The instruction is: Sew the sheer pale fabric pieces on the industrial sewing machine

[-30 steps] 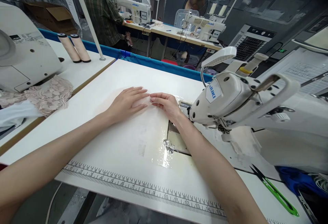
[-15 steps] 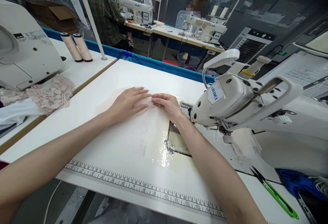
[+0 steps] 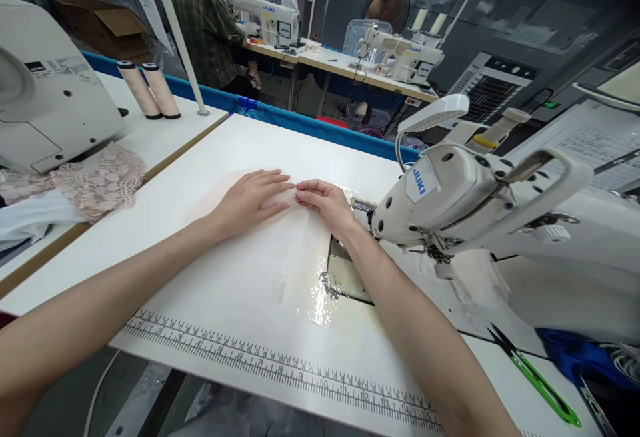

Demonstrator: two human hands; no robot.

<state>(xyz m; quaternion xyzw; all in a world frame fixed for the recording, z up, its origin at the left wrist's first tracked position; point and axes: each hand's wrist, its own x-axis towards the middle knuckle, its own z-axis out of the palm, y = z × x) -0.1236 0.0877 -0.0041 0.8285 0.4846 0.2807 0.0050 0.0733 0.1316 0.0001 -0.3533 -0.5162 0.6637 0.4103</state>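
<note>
Fingers (image 3: pixel 314 186) of the right hand (image 3: pixel 329 206) pinch a sheer, pale cloth (image 3: pixel 278 198) on the white surface (image 3: pixel 320 150) as the left hand (image 3: pixel 247 200) lies open and flat over it. A JUKI sewing machine (image 3: pixel 440 187) stands beside the right hand; green-handled snips (image 3: pixel 543 384) lie farther right, by blue fabric (image 3: pixel 567 345).
</note>
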